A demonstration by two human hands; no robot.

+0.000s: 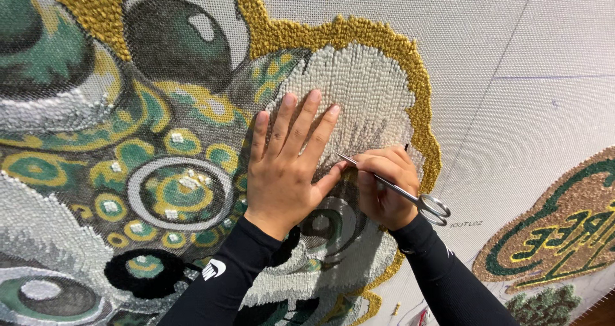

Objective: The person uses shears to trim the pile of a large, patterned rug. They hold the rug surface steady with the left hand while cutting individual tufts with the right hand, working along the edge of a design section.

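At frame centre, the right hand (383,186) grips small scissors (391,186), long axis pointing upper left, while the left hand (282,172) lies flat, fingers spread, on the tufted rug (359,82).

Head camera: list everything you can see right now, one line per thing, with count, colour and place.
tufted rug: one, green, gold, white and black pattern, fills the left and middle of the view
white tufted patch: one, off-white with a gold border, upper middle, under both hands
backing cloth: one, pale grey, bare area on the right
second tufted piece: one, tan, green and yellow, lower right edge
scissors: one pair, silver, in the right hand, tips toward the left thumb
left hand: one, black sleeve, flat on the rug
right hand: one, black sleeve, closed around the scissors
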